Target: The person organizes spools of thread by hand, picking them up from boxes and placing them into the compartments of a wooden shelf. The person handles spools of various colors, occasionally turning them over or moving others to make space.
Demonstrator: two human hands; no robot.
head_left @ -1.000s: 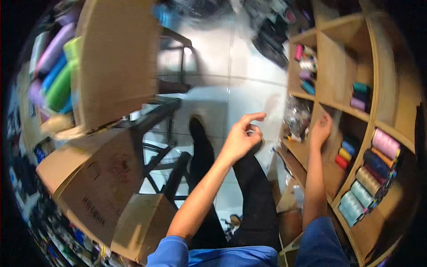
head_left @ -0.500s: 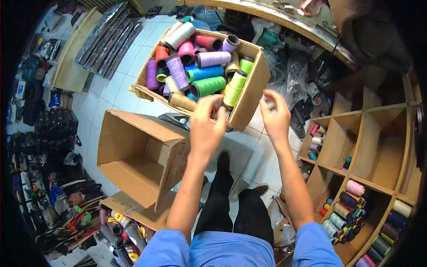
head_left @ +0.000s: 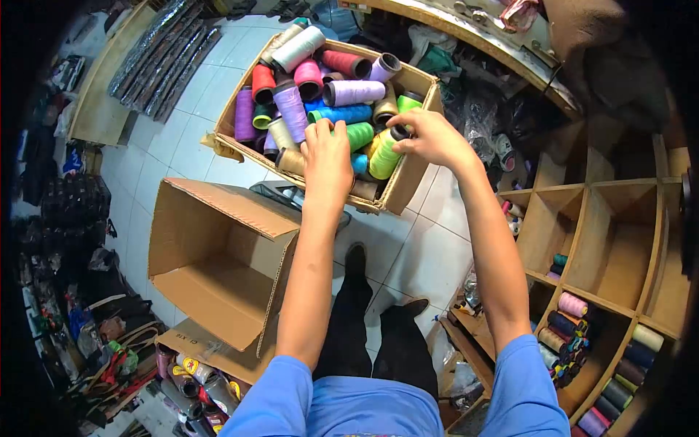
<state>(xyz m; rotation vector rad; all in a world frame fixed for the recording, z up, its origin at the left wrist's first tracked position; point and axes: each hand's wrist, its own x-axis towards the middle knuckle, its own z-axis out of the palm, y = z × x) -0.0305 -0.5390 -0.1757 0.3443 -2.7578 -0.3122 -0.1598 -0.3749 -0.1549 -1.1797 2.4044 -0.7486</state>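
Observation:
A cardboard box (head_left: 416, 164) full of large thread spools stands on the floor in front of me. My left hand (head_left: 325, 160) reaches over its near edge, with curled fingers on the left end of a green thread spool (head_left: 360, 135); the hand hides that end. At the box's right side, my right hand (head_left: 434, 138) has thumb and fingers closed around the top of a lime-green thread spool (head_left: 384, 158), which leans upright. Purple spools (head_left: 290, 111), a blue spool (head_left: 342, 113) and a white spool (head_left: 298, 49) lie around them.
An open cardboard carton (head_left: 211, 284) lies tipped on its side at left. Below it, another box (head_left: 218, 353) holds more spools. Wooden shelving (head_left: 575, 288) with thread spools is at right. A work table (head_left: 466, 36) edges the back. My feet are on the tiles (head_left: 397, 251).
Both hands have moved into the box: the left onto the green spool, the right from outside the box to the lime-green spool, now tilted differently. The view has shifted slightly.

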